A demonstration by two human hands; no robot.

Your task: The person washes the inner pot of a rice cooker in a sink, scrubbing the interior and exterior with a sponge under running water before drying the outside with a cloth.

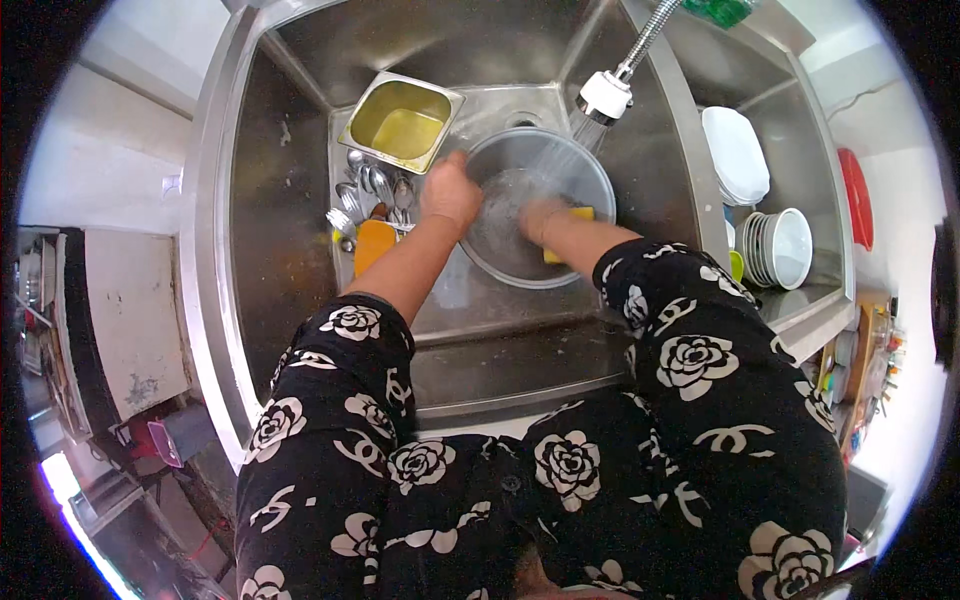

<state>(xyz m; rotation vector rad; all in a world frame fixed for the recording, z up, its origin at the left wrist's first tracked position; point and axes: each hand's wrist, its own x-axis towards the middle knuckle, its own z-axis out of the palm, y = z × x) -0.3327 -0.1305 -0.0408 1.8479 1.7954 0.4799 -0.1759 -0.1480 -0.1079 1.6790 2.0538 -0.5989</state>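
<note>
A round grey basin (609, 187) stands in the stainless steel sink, with water in its bottom. My left hand (452, 191) is closed at the basin's left rim. My right hand (541, 219) reaches down inside it, fingers blurred and partly hidden under spray. A yellow sponge (553, 255) shows on both sides of my right wrist, below the arm; whether the fingers touch it is unclear. Water runs into the basin from a white and chrome spray head (604, 96). Left of my left hand are a square metal pan (409, 131) with yellowish contents and a pile of spoons (367, 180).
An orange item (373, 244) lies beside the spoons, partly behind my left forearm. In the right sink compartment stand white rectangular dishes (735, 154) and a row of white bowls (787, 247). A steel divider (701, 169) separates the compartments. The spray head hangs from a flexible metal hose (651, 34).
</note>
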